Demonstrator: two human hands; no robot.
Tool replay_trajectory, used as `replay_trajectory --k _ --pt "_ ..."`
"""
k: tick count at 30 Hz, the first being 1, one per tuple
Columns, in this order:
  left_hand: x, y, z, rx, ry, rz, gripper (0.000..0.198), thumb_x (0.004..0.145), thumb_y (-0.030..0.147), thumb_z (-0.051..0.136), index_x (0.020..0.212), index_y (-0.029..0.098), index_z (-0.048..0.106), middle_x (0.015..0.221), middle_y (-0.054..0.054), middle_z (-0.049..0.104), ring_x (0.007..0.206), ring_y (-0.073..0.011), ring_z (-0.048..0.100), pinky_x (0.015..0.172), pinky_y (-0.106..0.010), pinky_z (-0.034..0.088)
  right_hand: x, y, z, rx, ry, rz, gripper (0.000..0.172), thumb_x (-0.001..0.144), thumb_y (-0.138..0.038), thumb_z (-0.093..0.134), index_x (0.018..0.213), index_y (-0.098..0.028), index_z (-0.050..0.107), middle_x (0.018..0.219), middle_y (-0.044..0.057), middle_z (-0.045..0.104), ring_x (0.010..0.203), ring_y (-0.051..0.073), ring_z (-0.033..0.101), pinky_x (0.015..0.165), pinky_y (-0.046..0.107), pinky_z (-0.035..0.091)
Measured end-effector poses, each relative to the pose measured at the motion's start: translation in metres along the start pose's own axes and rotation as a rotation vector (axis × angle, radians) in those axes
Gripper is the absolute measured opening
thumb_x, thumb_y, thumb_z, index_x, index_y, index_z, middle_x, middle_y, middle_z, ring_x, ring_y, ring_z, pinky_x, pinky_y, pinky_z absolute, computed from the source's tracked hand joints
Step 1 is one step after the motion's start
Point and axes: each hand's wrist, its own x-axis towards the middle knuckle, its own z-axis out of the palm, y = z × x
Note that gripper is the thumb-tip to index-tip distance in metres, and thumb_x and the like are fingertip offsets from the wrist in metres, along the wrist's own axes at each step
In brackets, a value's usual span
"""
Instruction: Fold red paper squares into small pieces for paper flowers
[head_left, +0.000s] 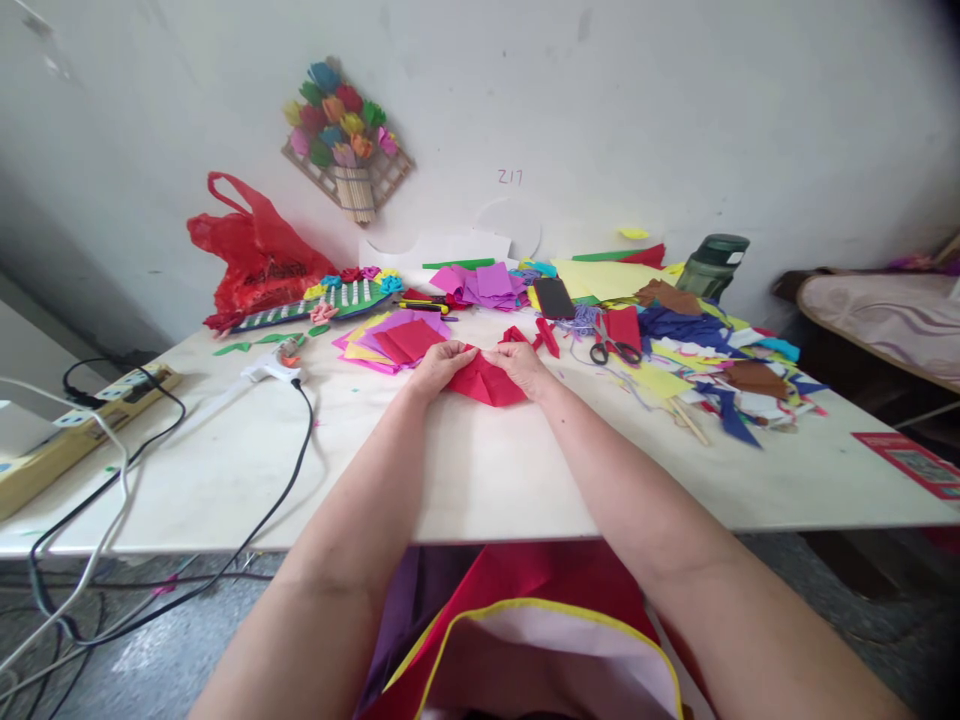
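Observation:
A piece of red paper or cloth point(487, 384) is held just above the white table, between both hands. My left hand point(444, 366) pinches its upper left edge with thumb and fingers. On the other side my right hand point(523, 364) pinches its upper right edge, the thumbs nearly touching. Left of the hands lies a fanned stack of red, purple, yellow and pink sheets point(405, 341). Small red pieces point(547, 337) lie just behind my right hand. Black-handled scissors point(615, 345) rest farther right, beside a dark phone point(553, 299).
A white glue gun point(271, 368) with a black cord lies left, near a power strip point(82, 425). Colourful scraps point(705, 340) pile up at right, before a green bottle point(715, 266). A red plastic bag point(259, 250) stands back left. The white table point(510, 480) ends near my forearms.

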Motion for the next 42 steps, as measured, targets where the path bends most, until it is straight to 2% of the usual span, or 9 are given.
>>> replay_trajectory --k 5,10,25,30,36,42 --pt "0.0022 -0.0039 -0.0023 -0.03 -0.027 0.003 0.032 0.063 0.043 0.066 0.071 0.013 0.056 0.06 0.0 0.059 0.05 -0.0085 0.052 0.049 -0.02 0.039 0.0006 -0.0001 0.0009 -0.015 0.012 -0.03 0.026 0.061 -0.038 0.06 0.051 -0.016 0.051 0.045 -0.005 0.039 0.046 0.008 0.034 0.047 0.024 0.026" --pt "0.0044 -0.0061 -0.0037 -0.008 0.003 0.001 0.032 0.061 0.041 0.068 0.066 0.013 0.054 0.055 0.001 0.055 0.047 -0.0083 0.05 0.047 -0.02 0.038 -0.002 -0.0048 0.0015 -0.061 0.006 -0.065 0.022 0.062 -0.036 0.059 0.054 -0.015 0.056 0.047 -0.005 0.042 0.049 0.009 0.036 0.05 0.024 0.029" --pt "0.0061 -0.0047 -0.0017 0.019 0.079 0.033 0.029 0.058 0.037 0.069 0.065 0.014 0.052 0.053 0.003 0.052 0.046 -0.0073 0.047 0.045 -0.018 0.035 0.0 -0.0037 0.0029 -0.122 -0.005 -0.13 0.024 0.063 -0.035 0.055 0.052 -0.015 0.053 0.049 -0.004 0.041 0.052 0.009 0.037 0.053 0.024 0.03" --pt "0.0062 -0.0044 -0.0003 -0.005 0.087 0.03 0.031 0.057 0.037 0.07 0.064 0.014 0.051 0.053 0.003 0.053 0.046 -0.0067 0.048 0.044 -0.018 0.034 0.0011 -0.0023 0.0028 -0.136 0.025 -0.127 0.024 0.064 -0.036 0.056 0.052 -0.015 0.053 0.048 -0.005 0.039 0.051 0.009 0.036 0.053 0.023 0.03" --pt "0.0056 -0.0051 -0.0005 -0.015 0.05 0.015 0.033 0.057 0.038 0.07 0.067 0.013 0.051 0.054 0.002 0.054 0.046 -0.0071 0.048 0.043 -0.018 0.034 -0.0011 -0.0061 0.0018 -0.115 -0.012 -0.104 0.024 0.063 -0.034 0.057 0.05 -0.015 0.05 0.047 -0.006 0.037 0.049 0.008 0.034 0.05 0.023 0.028" --pt "0.0076 -0.0055 -0.0008 0.028 0.122 0.057 0.034 0.056 0.04 0.07 0.066 0.013 0.05 0.053 0.003 0.054 0.045 -0.0063 0.047 0.043 -0.017 0.034 -0.0021 -0.0056 0.0013 -0.023 -0.026 -0.005 0.032 0.064 -0.043 0.058 0.051 -0.016 0.044 0.045 -0.007 0.034 0.045 0.007 0.031 0.045 0.022 0.023"
